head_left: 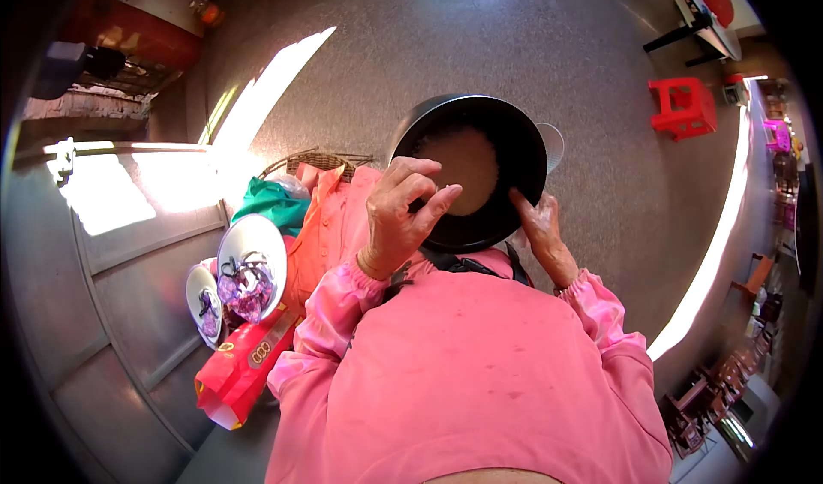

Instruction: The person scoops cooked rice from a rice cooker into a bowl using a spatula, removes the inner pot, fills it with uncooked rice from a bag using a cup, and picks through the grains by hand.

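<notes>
A round black pot (519, 154) is tilted in front of my lap, its mouth turned towards me. Pale beige, fine-looking contents (467, 171) cover part of its inside; their kind is too blurred to name. My right hand (543, 231) grips the near right of the rim, thumb inside, with whitish residue on the skin. Over the near left of the opening is my left hand (401, 205), its fingers curled and thumb drawn in. Whether something small is pinched there I cannot make out. A white, ring-like piece (554, 147) shows behind the pot's right side.
To my left lie orange clothing (315, 240), green cloth (273, 205), a wicker basket (330, 162), two white bowl-shaped things (273, 240) with purple items, and a red bag (240, 368). A red stool (683, 108) stands far right. Metal panels (146, 287) line the left.
</notes>
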Motion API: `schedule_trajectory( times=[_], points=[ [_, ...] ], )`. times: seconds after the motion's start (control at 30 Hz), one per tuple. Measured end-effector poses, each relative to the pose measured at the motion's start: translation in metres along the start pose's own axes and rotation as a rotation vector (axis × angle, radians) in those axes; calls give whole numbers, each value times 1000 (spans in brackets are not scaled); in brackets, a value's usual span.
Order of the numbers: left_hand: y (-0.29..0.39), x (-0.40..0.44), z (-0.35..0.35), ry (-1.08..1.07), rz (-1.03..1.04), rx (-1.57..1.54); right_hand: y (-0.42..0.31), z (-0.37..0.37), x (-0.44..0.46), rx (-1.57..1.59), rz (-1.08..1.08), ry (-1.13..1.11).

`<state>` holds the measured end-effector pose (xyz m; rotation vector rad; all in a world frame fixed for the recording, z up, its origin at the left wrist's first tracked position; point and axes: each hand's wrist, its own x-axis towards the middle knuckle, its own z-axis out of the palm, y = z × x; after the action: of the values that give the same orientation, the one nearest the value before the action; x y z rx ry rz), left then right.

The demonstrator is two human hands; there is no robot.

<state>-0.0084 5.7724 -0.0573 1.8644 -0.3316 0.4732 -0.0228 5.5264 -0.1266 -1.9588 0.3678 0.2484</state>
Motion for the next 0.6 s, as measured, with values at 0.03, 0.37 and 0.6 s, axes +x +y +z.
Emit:
schedule_trajectory(
  times=[0.03,0.37,0.6],
  points=[
    [-8,7,2,6,-49,-75,-2,5,12,21,-15,-5],
    [-124,158,0,-207,-270,-132,-96,56,176,95,-70,-9],
    [-184,299,-47,-303,-608,-846,-165,104,282,107,-64,37]
  ],
)
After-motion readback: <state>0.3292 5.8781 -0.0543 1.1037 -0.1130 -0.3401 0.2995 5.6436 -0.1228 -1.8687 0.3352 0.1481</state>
